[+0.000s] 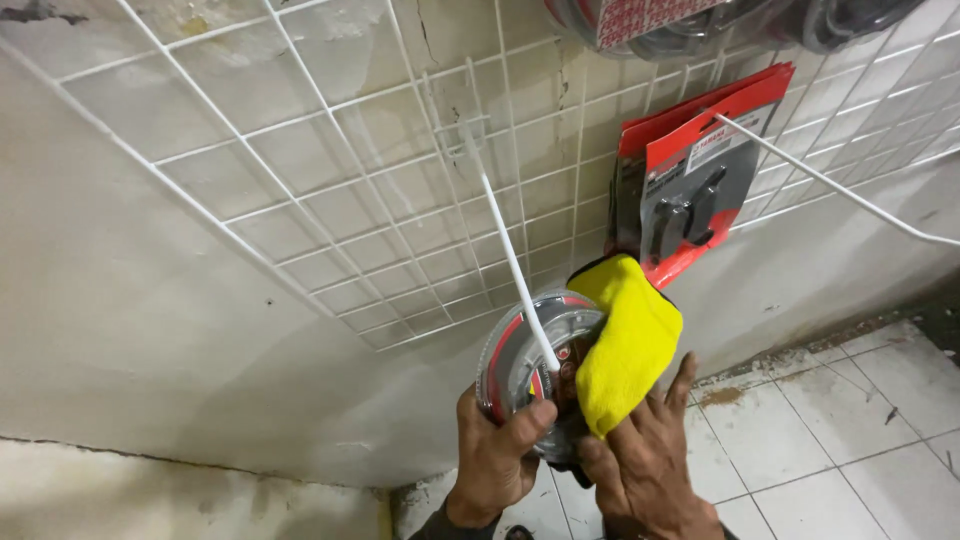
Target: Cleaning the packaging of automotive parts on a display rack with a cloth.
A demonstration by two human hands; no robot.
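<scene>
Lower centre: left hand [497,455] grips a round clear-plastic pack [530,362], steadying it at the tip of a white hook [512,258]. Right hand [650,462] presses a soft yellow cloth [625,340] against its glossy face. Behind, a white wire grid [330,170]; right, red carded packs [700,180].

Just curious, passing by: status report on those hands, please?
Left hand grips round clear package. Right hand presses yellow cloth on it. White hook crosses in front.
</scene>
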